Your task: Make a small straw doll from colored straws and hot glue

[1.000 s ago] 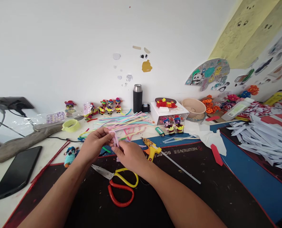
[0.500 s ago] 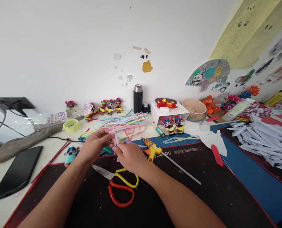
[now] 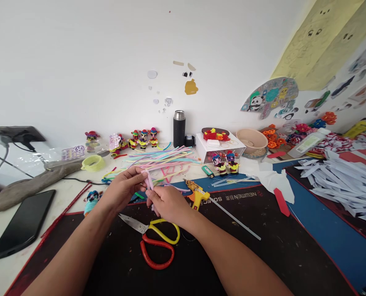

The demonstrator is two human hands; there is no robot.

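Note:
Above the black mat, my left hand (image 3: 125,187) pinches the upper end of a folded pale pink pipe cleaner (image 3: 150,181). My right hand (image 3: 167,201) is closed on its lower part, close beside the left fingers; a short end pokes out below. Right under the hands lie open scissors (image 3: 144,228) with one yellow and one red handle. To the right of my right hand rests a yellow glue gun (image 3: 198,193) with a long glue stick in its back. Behind the hands is a loose pile of pastel pipe cleaners (image 3: 167,156).
Small pipe-cleaner figures (image 3: 143,139) stand along the wall beside a black thermos (image 3: 179,128). A white box (image 3: 221,142) and a beige bowl (image 3: 252,139) are at the back. A phone (image 3: 22,224) lies left; white paper strips (image 3: 343,185) are heaped right.
My right fingers have shifted slightly on the pink pipe cleaner, leaving a little more of it showing between the hands. My left hand has hardly moved.

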